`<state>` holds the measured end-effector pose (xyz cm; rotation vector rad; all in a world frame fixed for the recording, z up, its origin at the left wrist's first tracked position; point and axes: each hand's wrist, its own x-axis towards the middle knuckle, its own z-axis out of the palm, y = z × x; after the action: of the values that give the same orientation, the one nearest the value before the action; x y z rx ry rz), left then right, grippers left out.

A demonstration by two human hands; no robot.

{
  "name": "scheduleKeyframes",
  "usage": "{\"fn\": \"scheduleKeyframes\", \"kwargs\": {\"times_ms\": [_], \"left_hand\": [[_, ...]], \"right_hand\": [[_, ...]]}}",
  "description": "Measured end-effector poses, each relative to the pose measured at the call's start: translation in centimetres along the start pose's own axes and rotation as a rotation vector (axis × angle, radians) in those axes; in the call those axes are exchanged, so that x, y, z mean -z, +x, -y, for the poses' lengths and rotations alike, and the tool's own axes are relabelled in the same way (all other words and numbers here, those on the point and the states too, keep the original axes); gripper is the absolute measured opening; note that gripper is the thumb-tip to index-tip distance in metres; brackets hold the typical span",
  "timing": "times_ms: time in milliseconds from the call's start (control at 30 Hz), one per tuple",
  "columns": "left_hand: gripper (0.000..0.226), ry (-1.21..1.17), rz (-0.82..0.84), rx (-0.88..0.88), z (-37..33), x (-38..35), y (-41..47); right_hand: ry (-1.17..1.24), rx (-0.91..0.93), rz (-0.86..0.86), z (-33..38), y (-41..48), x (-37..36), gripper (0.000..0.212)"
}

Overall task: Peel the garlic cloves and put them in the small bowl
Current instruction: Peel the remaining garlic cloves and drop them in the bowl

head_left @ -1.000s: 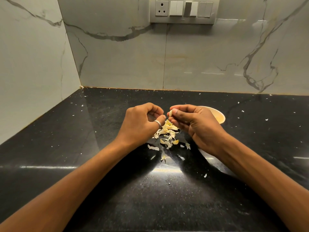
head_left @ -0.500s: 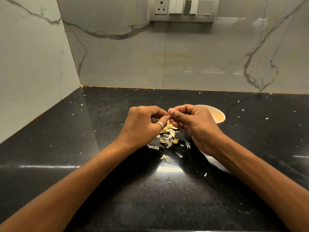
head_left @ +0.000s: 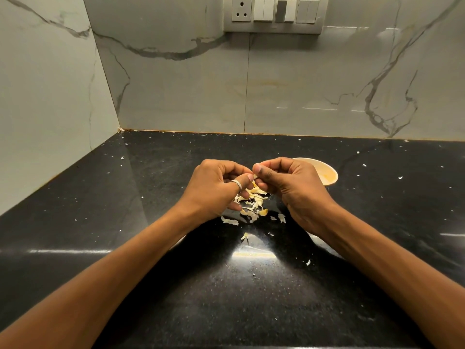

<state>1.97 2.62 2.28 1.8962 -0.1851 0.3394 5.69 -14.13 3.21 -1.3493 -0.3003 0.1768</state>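
Note:
Both hands meet above the black counter (head_left: 125, 222). My right hand (head_left: 294, 190) pinches a small pale garlic clove (head_left: 255, 176) between thumb and fingers; only a sliver of it shows. My left hand (head_left: 216, 190), a ring on its thumb, has its fingers curled, and its thumb tip touches the clove. Under the hands lies a heap of papery garlic skins (head_left: 251, 205). The small pale bowl (head_left: 324, 172) stands just behind my right hand, half hidden by it; its inside looks yellowish.
Tiny skin flecks are scattered across the counter. A marble wall closes off the back and the left side. A socket and switch plate (head_left: 273, 13) sits on the back wall.
The hands have come together at the clove; my left thumb now touches it. The hands stay in about the same place over the peel pile.

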Motion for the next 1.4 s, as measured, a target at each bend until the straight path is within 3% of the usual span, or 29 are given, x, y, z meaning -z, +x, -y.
{"fn": "scheduleKeyframes", "kwargs": {"times_ms": [433,600,1400], "left_hand": [[0.009,-0.113,0.004,0.099,-0.4,-0.5,-0.2],[0.008,-0.151,0.028,0.128,-0.6,-0.6,-0.3],[0.009,-0.221,0.013,0.185,-1.3,-0.7,-0.4]], "right_hand": [[0.053,0.008,-0.019,0.0,0.0,-0.3,0.025],[0.057,0.014,-0.032,-0.1,0.1,-0.2,0.011],[-0.106,0.111,-0.008,0.0,0.0,-0.1,0.013]]}}
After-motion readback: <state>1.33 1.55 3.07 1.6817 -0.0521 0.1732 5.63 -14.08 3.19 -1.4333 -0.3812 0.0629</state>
